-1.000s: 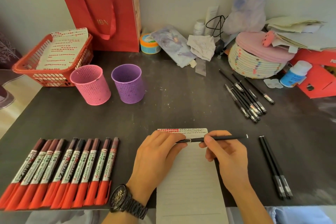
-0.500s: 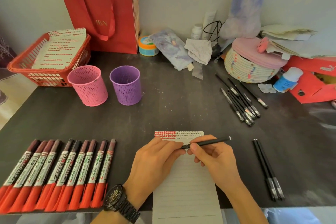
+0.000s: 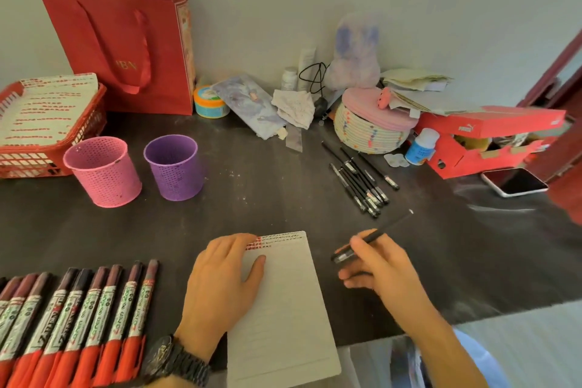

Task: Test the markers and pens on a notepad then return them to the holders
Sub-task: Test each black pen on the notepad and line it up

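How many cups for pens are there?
2. A pink cup stands at the left by the red basket; a purple cup stands just to its right. Both look empty.

Bare dark table (image 3: pixel 252 208) is lying open ahead of both hands, giving a clear lane from the notepad (image 3: pixel 283 302) toward the purple holder (image 3: pixel 173 167) and pink holder (image 3: pixel 104 170), which are standing forward and left of the left hand (image 3: pixel 220 287). A row of red markers (image 3: pixel 78 318) is crowding the space just left of that hand. Forward of the right hand (image 3: pixel 381 264), a bunch of black pens (image 3: pixel 362 181) is blocking the way, with the woven basket (image 3: pixel 368 132) and red shoebox (image 3: pixel 491 142) behind.
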A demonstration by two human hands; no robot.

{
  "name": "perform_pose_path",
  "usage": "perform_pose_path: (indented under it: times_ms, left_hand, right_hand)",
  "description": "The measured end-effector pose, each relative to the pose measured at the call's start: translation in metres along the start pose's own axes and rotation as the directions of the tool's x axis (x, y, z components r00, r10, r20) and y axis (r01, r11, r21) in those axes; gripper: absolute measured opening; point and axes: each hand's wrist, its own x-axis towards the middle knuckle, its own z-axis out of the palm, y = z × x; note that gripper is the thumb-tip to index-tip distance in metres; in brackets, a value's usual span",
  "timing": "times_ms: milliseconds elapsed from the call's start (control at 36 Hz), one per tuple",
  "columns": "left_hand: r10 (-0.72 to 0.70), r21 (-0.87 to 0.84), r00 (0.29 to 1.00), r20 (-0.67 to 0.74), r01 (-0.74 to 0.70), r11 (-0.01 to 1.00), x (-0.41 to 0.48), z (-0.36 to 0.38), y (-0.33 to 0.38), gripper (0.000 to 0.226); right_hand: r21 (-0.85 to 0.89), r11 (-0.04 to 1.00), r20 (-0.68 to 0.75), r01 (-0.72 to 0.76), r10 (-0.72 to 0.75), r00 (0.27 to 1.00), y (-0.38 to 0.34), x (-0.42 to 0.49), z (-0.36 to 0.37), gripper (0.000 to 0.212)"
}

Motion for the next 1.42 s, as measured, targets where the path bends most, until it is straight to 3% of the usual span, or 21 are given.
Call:
perform_pose_path:
  times_ms: [83, 167, 222, 306, 361, 472, 750, 861, 1083, 1417]
  left_hand:
    - [-0.002, -0.011, 1.000, -0.002, 0.001, 1.000, 0.000, 0.000, -0.001, 0.033]
    - [-0.004, -0.019, 1.000, -0.004, 0.004, 1.000, 0.001, 0.001, -0.001, 0.032]
    - [-0.008, -0.025, 1.000, -0.002, 0.008, 1.000, 0.002, 0.001, -0.001, 0.033]
    - [-0.006, -0.038, 1.000, -0.012, 0.006, 0.999, 0.001, 0.001, -0.001, 0.033]
    - [-0.010, -0.034, 1.000, -0.008, 0.010, 0.999, 0.001, 0.000, 0.000, 0.033]
    - [-0.021, -0.032, 1.000, 0.008, 0.021, 0.999, 0.001, 0.000, 0.000, 0.035]
    - [-0.035, -0.008, 0.999, 0.018, 0.035, 0.999, 0.003, 0.005, -0.005, 0.032]
    - [-0.052, -0.015, 0.998, 0.029, 0.052, 0.999, 0.004, 0.006, -0.005, 0.033]
    - [-0.052, -0.016, 0.998, 0.028, 0.052, 0.998, 0.003, 0.002, -0.002, 0.035]
    - [-0.046, -0.006, 0.999, 0.022, 0.047, 0.999, 0.002, 0.001, -0.001, 0.035]
  right_hand:
    - [-0.279, 0.959, 0.024, -0.057, 0.066, 0.998, -0.015, -0.004, -0.050, 0.020]
    - [-0.546, 0.834, 0.032, -0.073, 0.109, 0.994, -0.029, -0.010, -0.092, 0.019]
    - [-0.637, 0.765, -0.015, -0.096, 0.112, 0.994, -0.030, -0.010, -0.114, 0.025]
    - [-0.773, 0.621, -0.056, -0.129, 0.135, 0.989, -0.022, -0.002, -0.138, 0.014]
    - [-0.839, 0.523, -0.089, -0.150, 0.141, 0.986, -0.017, 0.001, -0.145, 0.023]
    - [-0.867, 0.464, -0.113, -0.180, 0.167, 0.979, -0.008, 0.001, -0.141, 0.029]
    - [-0.818, 0.529, -0.188, -0.225, 0.124, 0.974, 0.008, -0.006, -0.119, 0.013]
    - [-0.829, 0.511, -0.207, -0.228, 0.098, 0.973, 0.009, -0.007, -0.116, 0.015]
    - [-0.765, 0.604, -0.229, -0.225, 0.073, 0.971, 0.019, -0.008, -0.118, 0.006]
    - [-0.765, 0.619, -0.199, -0.178, 0.036, 0.979, 0.023, -0.004, -0.116, 0.006]
